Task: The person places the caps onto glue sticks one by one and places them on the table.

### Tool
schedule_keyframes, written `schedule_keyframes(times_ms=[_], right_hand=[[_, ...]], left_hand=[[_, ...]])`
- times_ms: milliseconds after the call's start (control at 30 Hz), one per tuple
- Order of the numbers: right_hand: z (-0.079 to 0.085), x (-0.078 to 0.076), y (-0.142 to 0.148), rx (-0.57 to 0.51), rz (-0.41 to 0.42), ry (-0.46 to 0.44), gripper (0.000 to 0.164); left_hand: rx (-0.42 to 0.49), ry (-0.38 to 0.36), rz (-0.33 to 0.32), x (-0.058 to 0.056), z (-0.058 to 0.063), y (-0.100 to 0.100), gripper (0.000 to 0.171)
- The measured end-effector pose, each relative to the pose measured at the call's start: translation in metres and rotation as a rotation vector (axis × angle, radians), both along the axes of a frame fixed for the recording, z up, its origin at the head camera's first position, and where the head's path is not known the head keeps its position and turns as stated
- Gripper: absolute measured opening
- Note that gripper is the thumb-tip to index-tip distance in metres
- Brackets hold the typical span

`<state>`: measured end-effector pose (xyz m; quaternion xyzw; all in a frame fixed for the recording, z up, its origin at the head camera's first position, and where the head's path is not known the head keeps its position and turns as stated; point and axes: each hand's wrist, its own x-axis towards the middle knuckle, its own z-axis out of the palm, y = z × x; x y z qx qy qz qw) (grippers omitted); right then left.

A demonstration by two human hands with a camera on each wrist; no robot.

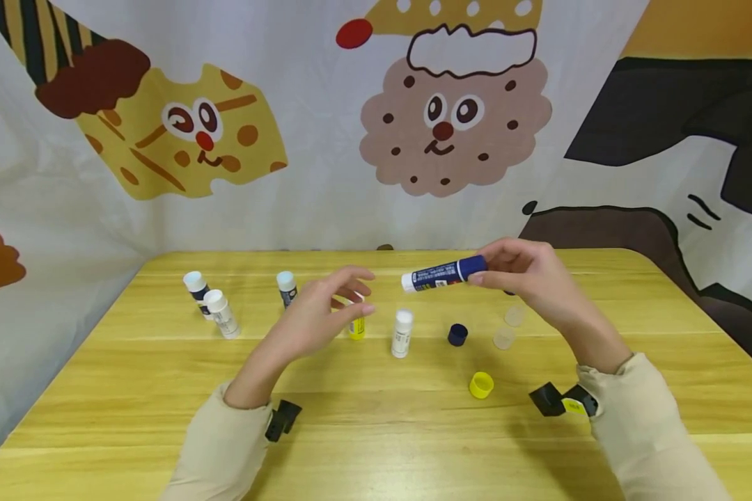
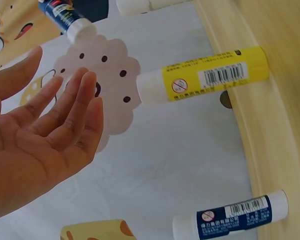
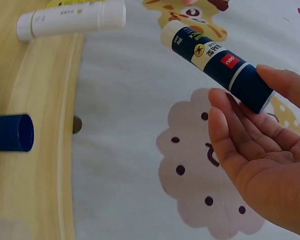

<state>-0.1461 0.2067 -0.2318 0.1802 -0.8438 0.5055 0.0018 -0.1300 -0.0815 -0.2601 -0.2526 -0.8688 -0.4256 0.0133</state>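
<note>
My right hand pinches a dark blue glue stick by its blue capped end, above the table. The glue stick lies nearly level, its white end pointing left towards my other hand. My left hand is in the air with its fingers loosely bent and nothing in it; a gap separates it from the glue stick. Behind the left hand stands a yellow glue stick, partly hidden in the head view. A white glue stick stands upright below the held one.
On the right of the table are a dark blue cap, a yellow cap and two clear caps. At left stand a white glue stick and two blue ones. A printed cloth hangs behind.
</note>
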Motion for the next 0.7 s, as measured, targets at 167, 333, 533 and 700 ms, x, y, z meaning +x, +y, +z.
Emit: schedule_keyframes(times_ms=[167,333,533,700], right_hand=[[0.000,-0.008,0.006,0.042,-0.042,-0.008,0.026],[0.001,-0.017,0.010,0.057,-0.066,-0.038,0.031],[0.001,-0.029,0.009,0.069,-0.110,-0.106,0.034],[-0.003,-0.040,0.005,0.067,-0.091,-0.142,0.033]], left_hand=[[-0.009,0.004,0.000,-0.001,-0.003,-0.005,0.036],[-0.017,-0.005,0.010,-0.001,-0.008,-0.011,0.036],[-0.024,-0.020,0.031,-0.002,-0.012,-0.019,0.034],[-0.029,-0.029,0.055,-0.002,-0.015,-0.023,0.032]])
